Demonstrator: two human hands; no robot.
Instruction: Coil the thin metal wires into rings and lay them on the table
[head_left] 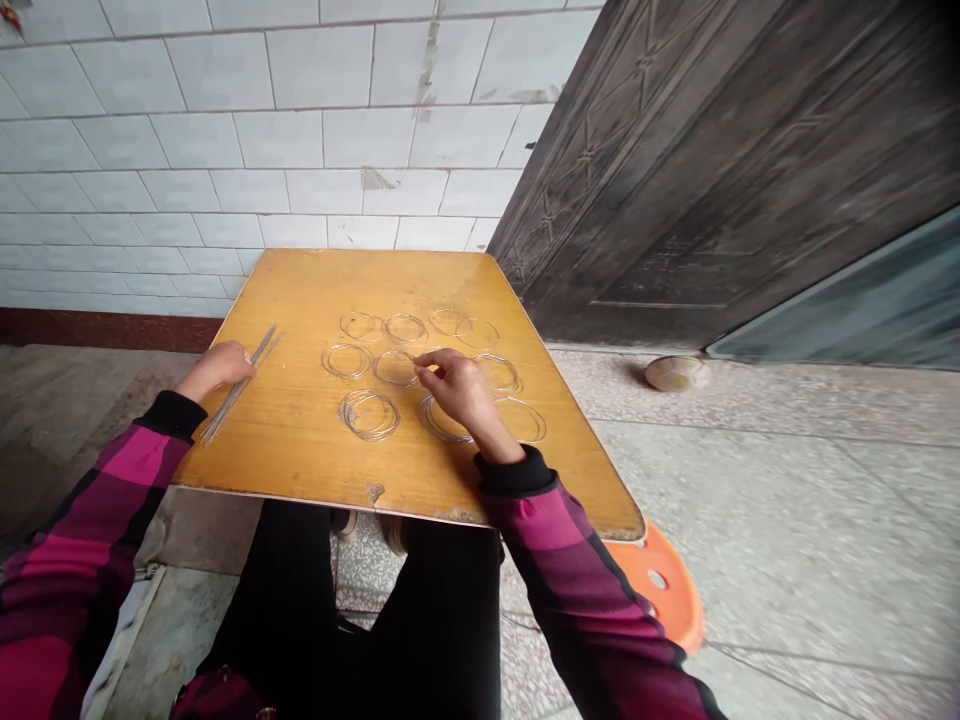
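Note:
My left hand (223, 366) is closed on a thin bundle of straight metal wires (231, 397) at the left side of the wooden table (292, 460). Further right, thumb and forefinger of my right hand (456, 385) pinch the right edge of a wire ring (375, 369) that lies on the tabletop. Several more rings of thin silvery wire are spread around it. A thicker wire coil (342, 413) sits nearer to me, while another wire coil (424, 418) is partly covered by my right hand and wrist.
A white tiled wall (322, 190) stands behind the table, with a dark carved door panel (675, 200) at the right. An orange stool (675, 585) sticks out under the table's right front corner. A worn ball (677, 374) rests on the floor at right.

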